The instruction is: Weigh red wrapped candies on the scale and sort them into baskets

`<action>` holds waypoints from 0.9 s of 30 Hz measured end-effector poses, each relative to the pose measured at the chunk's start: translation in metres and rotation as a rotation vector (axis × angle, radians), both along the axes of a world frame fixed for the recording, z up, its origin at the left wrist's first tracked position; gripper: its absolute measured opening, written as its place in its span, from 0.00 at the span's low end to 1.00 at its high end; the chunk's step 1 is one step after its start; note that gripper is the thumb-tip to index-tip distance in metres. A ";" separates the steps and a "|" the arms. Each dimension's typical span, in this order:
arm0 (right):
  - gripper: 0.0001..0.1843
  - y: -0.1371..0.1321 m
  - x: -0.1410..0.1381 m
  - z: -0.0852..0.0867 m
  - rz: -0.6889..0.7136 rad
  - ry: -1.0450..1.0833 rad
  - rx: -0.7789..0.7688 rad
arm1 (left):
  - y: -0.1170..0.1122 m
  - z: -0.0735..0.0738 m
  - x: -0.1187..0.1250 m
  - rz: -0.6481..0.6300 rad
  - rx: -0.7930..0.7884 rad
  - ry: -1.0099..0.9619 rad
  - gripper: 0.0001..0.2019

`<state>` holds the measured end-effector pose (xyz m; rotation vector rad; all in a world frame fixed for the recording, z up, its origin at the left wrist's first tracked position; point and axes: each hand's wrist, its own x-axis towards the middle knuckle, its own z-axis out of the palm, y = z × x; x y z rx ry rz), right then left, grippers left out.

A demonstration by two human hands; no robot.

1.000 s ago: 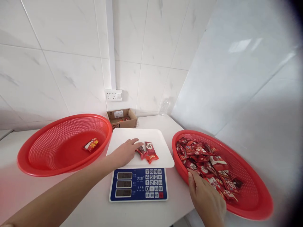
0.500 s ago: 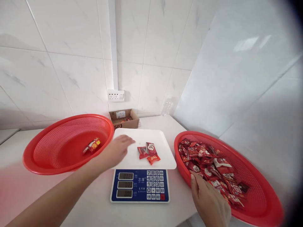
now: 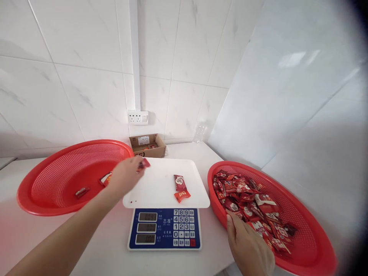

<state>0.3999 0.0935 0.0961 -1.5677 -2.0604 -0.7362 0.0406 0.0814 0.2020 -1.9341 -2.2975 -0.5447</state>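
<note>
My left hand (image 3: 128, 174) is closed on a small red snack packet (image 3: 146, 163), which sticks out past its fingertips above the left side of the scale's white pan (image 3: 161, 166). Two more wrapped snack packets, one maroon (image 3: 179, 182) and one orange-red (image 3: 182, 196), lie touching on the pan. At the right, my right hand (image 3: 250, 243) grips the near rim of a red plastic basket (image 3: 313, 230) heaped with red snack packets (image 3: 244, 191); its fingers are partly hidden inside. Below the pan is the blue scale panel (image 3: 165, 230), with dim digits.
Another red basket (image 3: 51, 168) stands at left, holding a dark red packet (image 3: 82, 192) and a red-yellow one (image 3: 106, 178) partly behind my arm. Behind the scale are an open cardboard box (image 3: 148, 145) and a clear plastic container (image 3: 199, 132) by the tiled wall.
The small red packet has left the pan and is now in my left hand, which has moved left and away. A dark red packet now shows in the left basket. My right hand keeps its hold.
</note>
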 end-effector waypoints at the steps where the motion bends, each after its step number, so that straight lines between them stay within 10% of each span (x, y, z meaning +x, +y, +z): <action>1: 0.23 0.000 0.000 0.001 0.004 0.004 0.000 | -0.004 0.004 -0.010 0.073 0.035 0.011 0.14; 6: 0.22 0.000 0.000 0.000 -0.011 0.006 -0.010 | -0.007 0.004 -0.014 0.005 0.014 0.038 0.25; 15: 0.25 -0.001 -0.002 0.001 -0.029 0.002 -0.035 | 0.034 -0.027 0.090 -0.613 -0.308 0.012 0.26; 27: 0.24 0.001 0.002 -0.001 -0.014 -0.013 -0.060 | 0.050 -0.043 0.082 -0.515 -0.221 0.037 0.11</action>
